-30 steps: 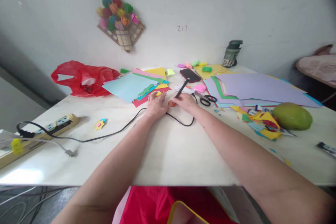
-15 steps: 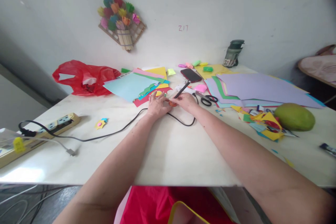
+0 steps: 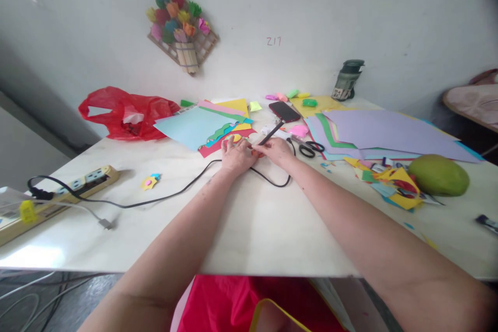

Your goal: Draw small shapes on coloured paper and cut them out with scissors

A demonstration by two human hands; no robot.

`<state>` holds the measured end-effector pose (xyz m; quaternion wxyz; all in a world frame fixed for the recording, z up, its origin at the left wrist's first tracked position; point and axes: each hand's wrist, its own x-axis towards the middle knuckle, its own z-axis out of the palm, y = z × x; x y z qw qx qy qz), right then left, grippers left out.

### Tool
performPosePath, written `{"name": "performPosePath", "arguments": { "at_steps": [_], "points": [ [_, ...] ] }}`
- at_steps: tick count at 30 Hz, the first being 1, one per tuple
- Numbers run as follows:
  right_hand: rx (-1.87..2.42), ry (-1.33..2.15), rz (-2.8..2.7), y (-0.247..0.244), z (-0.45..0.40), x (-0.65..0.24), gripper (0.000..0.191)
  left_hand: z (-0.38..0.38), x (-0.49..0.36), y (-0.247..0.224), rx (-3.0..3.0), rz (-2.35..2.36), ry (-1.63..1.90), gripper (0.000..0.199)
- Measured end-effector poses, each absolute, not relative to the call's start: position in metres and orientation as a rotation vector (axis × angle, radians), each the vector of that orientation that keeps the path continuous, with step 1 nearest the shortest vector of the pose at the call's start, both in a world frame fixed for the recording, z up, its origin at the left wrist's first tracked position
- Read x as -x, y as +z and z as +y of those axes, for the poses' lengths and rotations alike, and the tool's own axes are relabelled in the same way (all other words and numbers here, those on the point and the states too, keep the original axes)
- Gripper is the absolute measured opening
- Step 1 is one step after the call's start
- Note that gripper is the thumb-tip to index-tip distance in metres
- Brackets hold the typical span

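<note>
My right hand (image 3: pixel 278 151) pinches a slim black stick-like tool (image 3: pixel 271 133) that slants up and away from me; its kind is unclear. Under the fingertips lies a small orange piece (image 3: pixel 256 153), mostly hidden by both hands. My left hand (image 3: pixel 236 156) rests low on the table, palm down, its near fingertips holding the orange piece and its other fingers spread toward a red paper sheet (image 3: pixel 210 149). A black cable (image 3: pixel 190 181) passes beneath my hands. Just right of them lie black-handled scissors (image 3: pixel 311 149) and a pink clay packet (image 3: pixel 299 130).
Coloured paper sheets lie left (image 3: pixel 194 127) and right (image 3: pixel 381 127). A phone (image 3: pixel 285 111), a bottle (image 3: pixel 347 80), a red plastic bag (image 3: pixel 132 114), paper scraps (image 3: pixel 400 187), a green fruit (image 3: pixel 439 175), a power strip (image 3: pixel 85 182) and a small yellow cutout (image 3: pixel 149 182) surround the work area.
My left fingers have shifted slightly and cover more of the orange piece. The black tool stays in my right hand at nearly the same slant. The camera view has moved a little.
</note>
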<state>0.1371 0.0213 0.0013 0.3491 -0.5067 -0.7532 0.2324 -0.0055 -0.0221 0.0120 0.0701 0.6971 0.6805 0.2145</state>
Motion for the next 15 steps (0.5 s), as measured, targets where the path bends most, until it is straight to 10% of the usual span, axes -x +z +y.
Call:
{"name": "performPosePath", "arguments": {
  "at_steps": [15],
  "points": [
    [1.278,0.586,-1.983,0.0022,0.0223,-0.1335,0.017,-0.0181,0.0082,0.0056,-2.111,2.058,0.641,0.045]
  ]
}}
